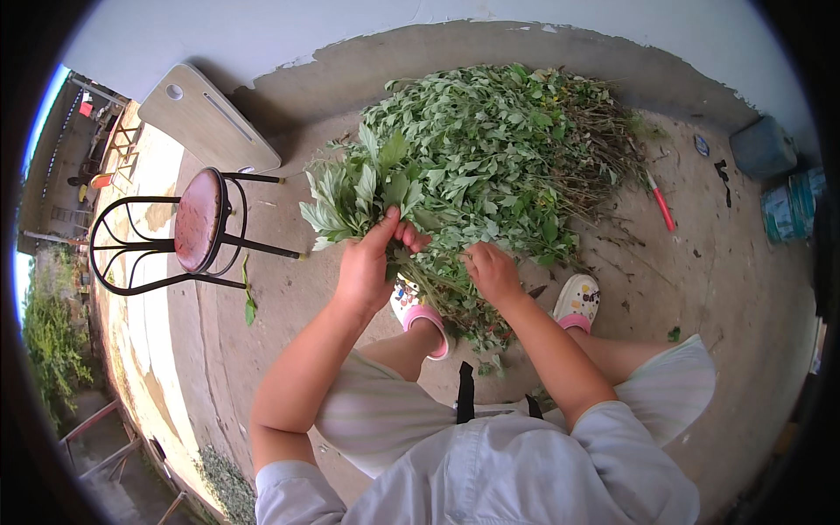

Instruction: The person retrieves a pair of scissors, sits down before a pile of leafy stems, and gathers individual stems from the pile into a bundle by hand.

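Observation:
My left hand is closed around a bunch of leafy green stems, with the pale-backed leaves fanning out above the thumb. The bare stem ends run down and right from that fist. Beside those stems is my right hand, its fingers curled and pinched together; whether a thin stem is between the fingertips is unclear. Just beyond both hands a large heap of cut leafy plants lies on the concrete floor against the wall. Loose leaves and trimmings lie between my feet, under the hands.
A black metal chair with a round reddish seat lies tipped over on the left. Behind it a wooden board leans on the wall. A red-handled knife lies right of the heap. Farther right stand a blue-grey container and a teal bucket.

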{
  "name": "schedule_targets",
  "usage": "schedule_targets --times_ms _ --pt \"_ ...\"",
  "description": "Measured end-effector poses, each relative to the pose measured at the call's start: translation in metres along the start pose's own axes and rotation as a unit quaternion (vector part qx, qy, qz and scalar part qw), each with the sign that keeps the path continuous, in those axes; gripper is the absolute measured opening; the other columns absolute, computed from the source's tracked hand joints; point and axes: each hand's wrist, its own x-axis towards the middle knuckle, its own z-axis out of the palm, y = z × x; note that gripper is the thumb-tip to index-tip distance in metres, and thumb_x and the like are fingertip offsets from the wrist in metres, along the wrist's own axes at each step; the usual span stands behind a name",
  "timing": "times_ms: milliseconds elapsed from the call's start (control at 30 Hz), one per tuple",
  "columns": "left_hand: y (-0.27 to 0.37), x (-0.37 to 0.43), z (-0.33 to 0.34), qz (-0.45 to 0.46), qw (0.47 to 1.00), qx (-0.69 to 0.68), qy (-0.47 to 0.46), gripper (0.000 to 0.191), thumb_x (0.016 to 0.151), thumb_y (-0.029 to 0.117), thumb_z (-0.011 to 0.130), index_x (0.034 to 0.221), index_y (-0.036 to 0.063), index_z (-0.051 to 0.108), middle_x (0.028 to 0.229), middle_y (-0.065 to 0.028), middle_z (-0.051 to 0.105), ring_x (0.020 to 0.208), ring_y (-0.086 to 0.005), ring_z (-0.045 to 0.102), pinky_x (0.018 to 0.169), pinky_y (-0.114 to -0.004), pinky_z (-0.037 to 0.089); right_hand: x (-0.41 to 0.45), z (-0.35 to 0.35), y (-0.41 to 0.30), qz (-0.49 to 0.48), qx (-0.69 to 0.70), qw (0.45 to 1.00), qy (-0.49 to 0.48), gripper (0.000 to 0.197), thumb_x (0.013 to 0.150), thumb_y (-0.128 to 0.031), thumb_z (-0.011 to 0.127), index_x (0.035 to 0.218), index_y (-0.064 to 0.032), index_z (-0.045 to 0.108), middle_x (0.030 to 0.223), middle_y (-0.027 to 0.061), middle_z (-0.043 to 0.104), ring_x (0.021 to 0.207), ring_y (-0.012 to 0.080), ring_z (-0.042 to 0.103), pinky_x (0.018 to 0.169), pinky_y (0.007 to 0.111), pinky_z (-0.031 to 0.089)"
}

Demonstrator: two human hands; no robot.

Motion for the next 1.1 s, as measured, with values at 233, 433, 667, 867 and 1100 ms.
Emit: schedule_targets --times_ms 233,433,667,867,1100 --pt "-0.009 0.003 -0.004 -0.05 0.995 0.024 0.08 0.024 0.088 0.017 0.04 0.066 0.0068 0.039 0.062 -0.0033 0.039 0.057 -0.0168 0.04 0.079 -0.04 0.041 -0.029 0.015 0.037 0.061 -0.021 0.996 -0.068 0.016 0.074 -0.014 0.056 0.084 -0.0069 0.044 0.074 0.0101 0.054 0.07 0.0302 0.055 0.056 0.04 0.044" --pt "0.007 0.005 -0.023 -0.006 0.996 0.001 0.093 0.019 0.087 0.017 0.044 0.071 0.0063 0.043 0.061 -0.0028 0.042 0.056 -0.0162 0.043 0.069 -0.036 0.044 -0.076 0.001 0.076 0.254 -0.07 0.944 -0.198 0.021 0.079 -0.018 0.051 0.097 -0.0087 0.045 0.089 0.0146 0.057 0.08 0.0326 0.054 0.065 0.041 0.044" --pt "0.01 0.011 -0.031 -0.054 0.995 0.008 0.085 0.022 0.087 0.02 0.045 0.07 0.0065 0.044 0.067 -0.0051 0.049 0.066 -0.0184 0.05 0.069 -0.035 0.044 -0.066 -0.019 0.116 0.383 0.275 0.811 -0.345 0.08 0.07 -0.005 0.063 0.134 -0.0251 0.02 0.131 0.0147 0.033 0.123 0.0267 0.028 0.091 0.036 0.033" --pt "0.011 0.013 -0.051 -0.067 0.99 -0.003 0.124 0.022 0.087 0.022 0.046 0.069 0.008 0.045 0.07 -0.0045 0.05 0.071 -0.0186 0.049 0.073 -0.037 0.044 -0.055 -0.046 0.132 0.519 0.411 0.711 -0.235 0.066 0.078 -0.032 0.059 0.133 -0.0149 0.027 0.131 0.0104 0.034 0.12 0.0232 0.031 0.093 0.034 0.029" --pt "0.01 0.016 -0.056 -0.075 0.99 0.004 0.119 0.023 0.088 0.026 0.044 0.071 0.0108 0.045 0.071 -0.0024 0.048 0.073 -0.0179 0.05 0.078 -0.042 0.043 -0.048 -0.003 0.094 0.336 0.169 0.892 -0.249 0.067 0.076 -0.044 0.058 0.128 -0.0094 0.033 0.119 0.017 0.045 0.112 0.0243 0.043 0.085 0.034 0.04"
